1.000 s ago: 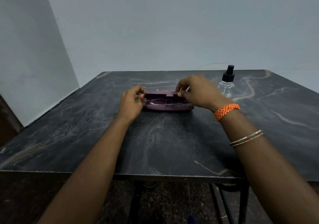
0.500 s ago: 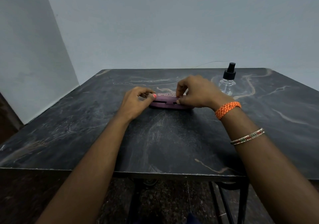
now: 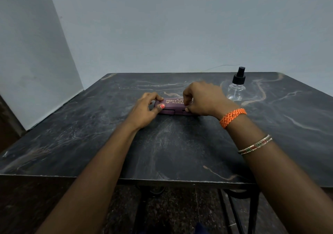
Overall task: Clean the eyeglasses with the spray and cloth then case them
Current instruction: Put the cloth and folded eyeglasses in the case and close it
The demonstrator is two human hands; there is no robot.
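Purple glasses case (image 3: 173,106) lies closed on the dark table (image 3: 162,149), pinched at its ends by left hand (image 3: 144,110) fingers and right hand (image 3: 203,98) fingers; spray bottle (image 3: 236,87) stands just beyond the right fingers

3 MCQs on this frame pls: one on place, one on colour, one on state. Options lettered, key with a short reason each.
1. Where does the spray bottle stand relative to the case?
A. Left of it, near the wall
B. Right of it, further back
C. On top of it

2. What colour is the braided band on the right wrist?
A. Orange
B. Blue
C. White

3. How is the case lid?
A. Wide open
B. Removed
C. Down over the base

Key: B, the spray bottle stands behind the right hand, apart from the case. A, the braided band is orange. C, the printed lid lies flat on the base, with both hands, the left hand included, gripping its ends.
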